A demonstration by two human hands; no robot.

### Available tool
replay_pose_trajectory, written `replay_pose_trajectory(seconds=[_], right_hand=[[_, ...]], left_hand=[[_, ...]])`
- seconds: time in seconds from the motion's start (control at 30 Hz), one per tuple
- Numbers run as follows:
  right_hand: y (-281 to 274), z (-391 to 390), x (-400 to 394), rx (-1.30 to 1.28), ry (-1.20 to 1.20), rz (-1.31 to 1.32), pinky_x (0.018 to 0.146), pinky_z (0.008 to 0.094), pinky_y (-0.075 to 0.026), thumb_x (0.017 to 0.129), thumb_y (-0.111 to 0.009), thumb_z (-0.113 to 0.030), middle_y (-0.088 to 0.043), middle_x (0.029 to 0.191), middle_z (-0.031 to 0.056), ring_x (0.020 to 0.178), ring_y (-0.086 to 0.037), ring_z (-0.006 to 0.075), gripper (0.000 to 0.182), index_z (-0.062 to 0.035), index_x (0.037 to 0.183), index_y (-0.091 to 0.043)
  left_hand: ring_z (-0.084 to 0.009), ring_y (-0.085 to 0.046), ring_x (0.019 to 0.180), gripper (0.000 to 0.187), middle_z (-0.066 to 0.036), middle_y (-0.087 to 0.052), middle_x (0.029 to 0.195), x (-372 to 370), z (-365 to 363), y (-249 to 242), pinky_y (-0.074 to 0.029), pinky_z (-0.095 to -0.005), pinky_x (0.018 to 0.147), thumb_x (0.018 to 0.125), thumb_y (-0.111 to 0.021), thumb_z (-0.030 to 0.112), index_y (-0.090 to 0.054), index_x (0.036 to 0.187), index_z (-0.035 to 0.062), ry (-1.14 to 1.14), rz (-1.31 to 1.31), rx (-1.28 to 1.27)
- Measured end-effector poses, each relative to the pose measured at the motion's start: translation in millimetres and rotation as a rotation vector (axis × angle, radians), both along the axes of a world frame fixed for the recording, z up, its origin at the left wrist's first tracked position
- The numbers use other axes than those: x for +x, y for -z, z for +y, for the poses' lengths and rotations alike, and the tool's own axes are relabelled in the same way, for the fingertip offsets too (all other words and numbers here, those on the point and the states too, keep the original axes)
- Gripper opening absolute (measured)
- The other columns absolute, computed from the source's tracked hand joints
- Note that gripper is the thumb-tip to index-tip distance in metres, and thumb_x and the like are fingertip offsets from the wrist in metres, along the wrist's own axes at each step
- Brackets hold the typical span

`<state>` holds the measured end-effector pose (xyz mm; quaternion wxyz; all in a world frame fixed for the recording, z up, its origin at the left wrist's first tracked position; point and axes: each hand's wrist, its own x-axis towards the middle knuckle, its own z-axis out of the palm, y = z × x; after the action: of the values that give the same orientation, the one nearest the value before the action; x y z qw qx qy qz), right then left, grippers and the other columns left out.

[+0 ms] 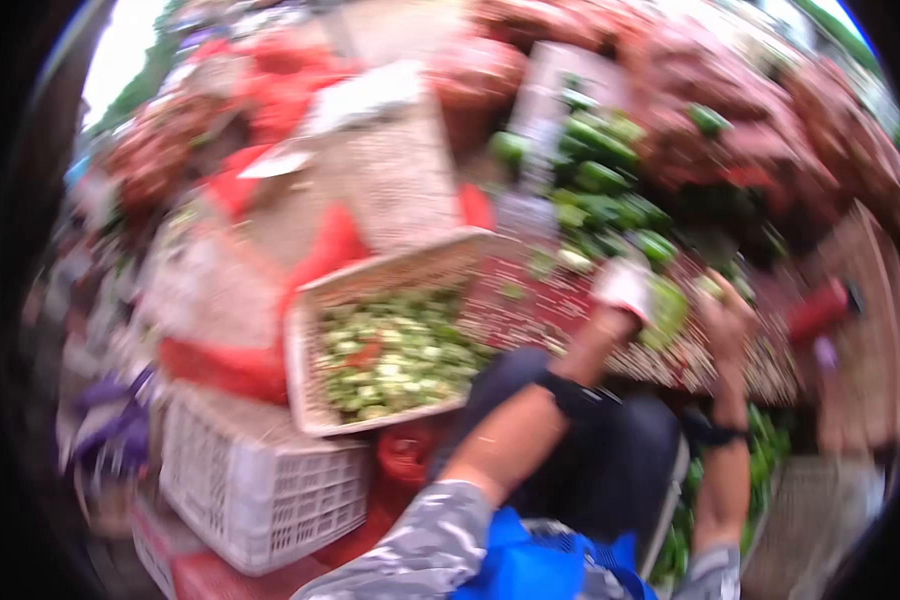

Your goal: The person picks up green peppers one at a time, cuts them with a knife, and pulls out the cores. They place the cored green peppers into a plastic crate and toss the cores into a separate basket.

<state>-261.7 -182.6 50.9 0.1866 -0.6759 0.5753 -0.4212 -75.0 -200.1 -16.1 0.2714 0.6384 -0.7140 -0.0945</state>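
My left hand (625, 286), in a white glove with a red edge, is closed on a light-green pepper (666, 312), which is smeared by motion. Just to its right, my bare right hand (728, 318) has its fingers curled round something small; a pale green bit shows at the fingertips, but its kind is blurred. Beneath both hands lies a red board (510, 310) scattered with pale seeds. Beyond them is a heap of green peppers (595, 180). Left of my knees, a shallow white crate (305, 365) holds many pale green cut pieces.
A white lattice crate (270, 490) stands under the crate of pieces. Large red mesh sacks (730, 130) line the back and right. A red cylinder (820, 308) lies at the right beside cardboard (865, 340). More long green peppers (765, 450) sit beside my right forearm.
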Motion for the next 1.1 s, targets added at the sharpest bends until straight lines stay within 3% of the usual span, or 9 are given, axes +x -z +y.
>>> replay_pose_trajectory(seconds=[0.07, 0.1, 0.23, 0.37, 0.57, 0.63, 0.7, 0.93, 1.1], right_hand=[[12, 0, -18, -0.014, 0.036, 0.304, 0.076, 0.0416, -0.056, 0.081, -0.067, -0.023, -0.072, 0.094, 0.0193, 0.082, -0.071, 0.0328, 0.047, -0.0097, 0.127, -0.066], [14, 3, -21, 0.038, 0.079, 0.366, 0.074, 0.0427, -0.056, 0.085, -0.068, -0.027, -0.071, 0.092, 0.0194, 0.081, -0.069, 0.0358, 0.048, -0.0081, 0.128, -0.064], [9, 20, -19, 0.334, -0.139, -0.396, 0.077, 0.0383, -0.056, 0.090, -0.072, -0.039, -0.073, 0.096, 0.0141, 0.082, -0.071, 0.0242, 0.050, -0.0042, 0.125, -0.065], [-8, 38, 10, 0.256, -0.293, -0.125, 0.060, 0.0237, -0.050, 0.092, -0.072, -0.026, -0.069, 0.083, 0.0037, 0.066, -0.058, 0.0054, 0.029, -0.0010, 0.105, -0.070], [6, 44, 13, 0.321, -0.241, -0.560, 0.057, 0.0235, -0.048, 0.090, -0.067, -0.015, -0.072, 0.083, 0.0027, 0.065, -0.061, 0.0058, 0.018, -0.0008, 0.101, -0.072], [10, 47, 13, 0.337, -0.208, -0.684, 0.060, 0.0222, -0.049, 0.091, -0.067, -0.015, -0.074, 0.086, 0.0031, 0.069, -0.062, 0.0051, 0.019, -0.0007, 0.101, -0.073], [10, 50, 14, 0.372, -0.168, -0.828, 0.058, 0.0201, -0.048, 0.091, -0.067, -0.015, -0.073, 0.085, 0.0023, 0.067, -0.062, 0.0042, 0.019, 0.0000, 0.101, -0.073], [49, 42, 0, 0.273, 0.002, -1.121, 0.062, 0.0261, -0.057, 0.089, -0.068, -0.010, -0.073, 0.094, 0.0086, 0.075, -0.070, 0.0146, 0.020, 0.0009, 0.106, -0.070], [24, 45, 1, 0.239, -0.158, -0.691, 0.070, 0.0265, -0.057, 0.092, -0.069, -0.014, -0.073, 0.093, 0.0085, 0.080, -0.070, 0.0145, 0.021, 0.0006, 0.108, -0.071]], left_hand=[[-0.0313, -0.069, 0.076, 0.018, -0.017, -0.070, 0.081, 14, 30, -72, -0.056, -0.0427, 0.068, 0.083, -0.061, 0.012, -0.074, 0.094, 0.0055, 0.028, 0.502, 0.276], [-0.0317, -0.072, 0.076, 0.023, -0.021, -0.072, 0.084, 14, 32, -59, -0.058, -0.0411, 0.069, 0.090, -0.054, 0.010, -0.070, 0.101, -0.0014, 0.053, 0.279, -0.074], [-0.0333, -0.072, 0.083, 0.028, -0.020, -0.073, 0.092, -2, 29, -71, -0.057, -0.0430, 0.074, 0.096, -0.045, 0.007, -0.069, 0.107, -0.0017, -0.043, 0.494, 0.094], [-0.0297, -0.070, 0.093, 0.025, -0.016, -0.073, 0.100, -21, 18, -49, -0.055, -0.0368, 0.084, 0.088, -0.055, 0.004, -0.071, 0.106, 0.0068, -0.112, 0.458, 0.129], [-0.0234, -0.068, 0.081, 0.023, -0.010, -0.070, 0.092, -13, 32, -48, -0.055, -0.0303, 0.079, 0.084, -0.055, 0.013, -0.071, 0.100, 0.0108, 0.115, 0.305, -0.142], [-0.0215, -0.064, 0.076, 0.031, -0.008, -0.068, 0.084, -22, 15, -40, -0.054, -0.0334, 0.075, 0.095, -0.042, 0.027, -0.066, 0.096, 0.0079, 0.049, 1.576, 0.348], [-0.0242, -0.058, 0.059, 0.064, -0.009, -0.063, 0.071, -25, 11, -38, -0.053, -0.0408, 0.059, 0.104, -0.026, 0.055, -0.063, 0.090, 0.0038, -0.113, 2.051, 0.407], [-0.0199, -0.054, 0.061, 0.051, -0.004, -0.059, 0.073, 28, 3, -45, -0.045, -0.0355, 0.054, 0.100, -0.035, 0.051, -0.061, 0.095, 0.0076, -0.062, 2.247, 0.378], [-0.0237, -0.061, 0.066, 0.049, -0.009, -0.066, 0.077, 14, 1, -61, -0.052, -0.0365, 0.064, 0.104, -0.038, 0.042, -0.066, 0.095, 0.0027, 0.006, 1.904, 0.449]])
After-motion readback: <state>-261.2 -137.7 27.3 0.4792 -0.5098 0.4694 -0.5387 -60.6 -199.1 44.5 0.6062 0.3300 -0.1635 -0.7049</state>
